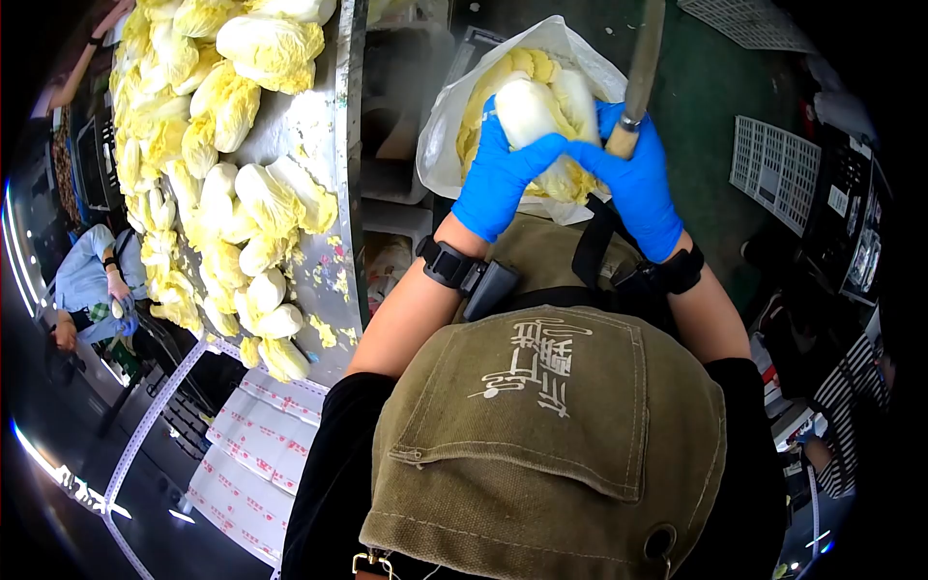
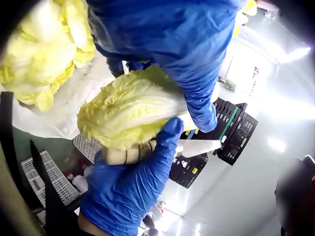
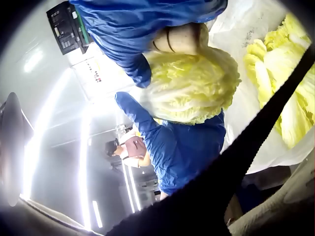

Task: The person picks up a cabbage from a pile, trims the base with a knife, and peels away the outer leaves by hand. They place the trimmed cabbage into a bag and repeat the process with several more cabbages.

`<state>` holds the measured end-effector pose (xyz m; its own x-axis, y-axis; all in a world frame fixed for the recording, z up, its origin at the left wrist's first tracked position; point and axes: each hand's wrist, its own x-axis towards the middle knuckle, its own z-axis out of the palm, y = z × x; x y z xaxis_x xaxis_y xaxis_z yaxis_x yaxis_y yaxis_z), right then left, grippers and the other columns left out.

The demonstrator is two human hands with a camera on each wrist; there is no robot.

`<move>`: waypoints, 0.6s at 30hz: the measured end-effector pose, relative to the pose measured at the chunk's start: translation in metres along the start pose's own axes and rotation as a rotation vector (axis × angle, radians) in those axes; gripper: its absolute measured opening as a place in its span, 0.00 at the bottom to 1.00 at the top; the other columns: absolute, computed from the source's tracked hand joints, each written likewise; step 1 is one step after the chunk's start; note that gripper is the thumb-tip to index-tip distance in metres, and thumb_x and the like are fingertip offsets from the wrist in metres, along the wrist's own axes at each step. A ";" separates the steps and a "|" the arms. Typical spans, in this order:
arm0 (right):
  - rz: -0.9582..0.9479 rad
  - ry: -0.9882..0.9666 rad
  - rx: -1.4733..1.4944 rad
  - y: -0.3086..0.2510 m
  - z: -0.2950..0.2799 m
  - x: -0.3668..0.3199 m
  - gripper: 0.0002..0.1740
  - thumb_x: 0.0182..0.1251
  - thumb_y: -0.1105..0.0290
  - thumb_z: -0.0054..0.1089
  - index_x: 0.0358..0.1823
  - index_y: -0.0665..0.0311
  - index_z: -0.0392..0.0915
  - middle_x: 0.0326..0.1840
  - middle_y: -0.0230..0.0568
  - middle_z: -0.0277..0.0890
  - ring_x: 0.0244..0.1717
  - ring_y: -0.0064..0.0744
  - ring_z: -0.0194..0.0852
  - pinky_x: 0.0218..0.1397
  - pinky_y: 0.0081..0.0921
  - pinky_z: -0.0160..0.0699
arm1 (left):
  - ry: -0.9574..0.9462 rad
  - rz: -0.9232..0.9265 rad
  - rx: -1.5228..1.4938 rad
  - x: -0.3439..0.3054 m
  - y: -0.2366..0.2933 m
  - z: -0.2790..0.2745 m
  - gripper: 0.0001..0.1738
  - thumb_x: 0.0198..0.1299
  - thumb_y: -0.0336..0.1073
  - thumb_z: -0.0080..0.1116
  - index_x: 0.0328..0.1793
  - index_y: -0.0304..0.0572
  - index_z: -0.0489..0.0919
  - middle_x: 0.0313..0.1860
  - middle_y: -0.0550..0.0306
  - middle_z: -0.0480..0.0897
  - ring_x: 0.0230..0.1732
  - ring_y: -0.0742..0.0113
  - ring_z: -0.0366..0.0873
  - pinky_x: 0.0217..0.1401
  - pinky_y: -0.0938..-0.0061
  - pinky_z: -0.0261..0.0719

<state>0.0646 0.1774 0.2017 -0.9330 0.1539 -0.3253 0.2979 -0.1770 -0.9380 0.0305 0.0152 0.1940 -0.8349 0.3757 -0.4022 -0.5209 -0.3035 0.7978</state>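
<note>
Both hands wear blue gloves and hold one napa cabbage point(image 1: 525, 114) over an open white bag point(image 1: 433, 145). My left hand point(image 1: 505, 176) grips the cabbage's left side, with the thumb across it. With my right hand point(image 1: 640, 184) I hold a knife point(image 1: 646, 68) by its wooden handle point(image 1: 622, 142), the blade pointing away from me. The right thumb also presses on the cabbage. Yellow leaf tips of the cabbage point(image 2: 123, 110) show in the left wrist view, right beside the handle. More cabbages point(image 3: 283, 78) lie in the bag.
A metal table point(image 1: 333, 97) at my left bears a heap of napa cabbages point(image 1: 232, 213) and leaf scraps. White printed boxes point(image 1: 253, 454) stand at lower left. Grey plastic crates point(image 1: 776, 169) are on the floor at right. Other people are at the edges, one in a light blue top point(image 1: 82, 275).
</note>
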 end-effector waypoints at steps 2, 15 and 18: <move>0.054 0.077 0.143 -0.003 -0.001 0.000 0.20 0.55 0.76 0.69 0.47 0.65 0.70 0.41 0.35 0.73 0.40 0.21 0.73 0.44 0.22 0.78 | 0.033 -0.025 -0.099 0.003 -0.006 -0.008 0.34 0.61 0.38 0.61 0.71 0.44 0.59 0.62 0.54 0.71 0.62 0.63 0.70 0.64 0.67 0.70; 0.199 -0.069 -0.044 0.019 -0.015 0.004 0.26 0.52 0.71 0.73 0.52 0.67 0.71 0.45 0.34 0.73 0.44 0.24 0.71 0.50 0.23 0.74 | -0.070 -0.191 -0.480 -0.001 0.010 -0.041 0.37 0.57 0.44 0.57 0.71 0.37 0.60 0.66 0.41 0.69 0.68 0.47 0.65 0.71 0.54 0.63; 0.227 -0.273 0.071 -0.015 0.005 -0.002 0.30 0.47 0.69 0.77 0.51 0.66 0.71 0.45 0.36 0.74 0.45 0.25 0.72 0.52 0.25 0.73 | -0.029 -0.155 -0.373 -0.001 -0.004 -0.027 0.36 0.60 0.45 0.54 0.71 0.36 0.60 0.65 0.43 0.70 0.66 0.51 0.67 0.70 0.57 0.64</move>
<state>0.0607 0.1749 0.2167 -0.8670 -0.1605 -0.4717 0.4980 -0.2458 -0.8316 0.0287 -0.0082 0.1792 -0.7391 0.4648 -0.4875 -0.6731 -0.5363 0.5093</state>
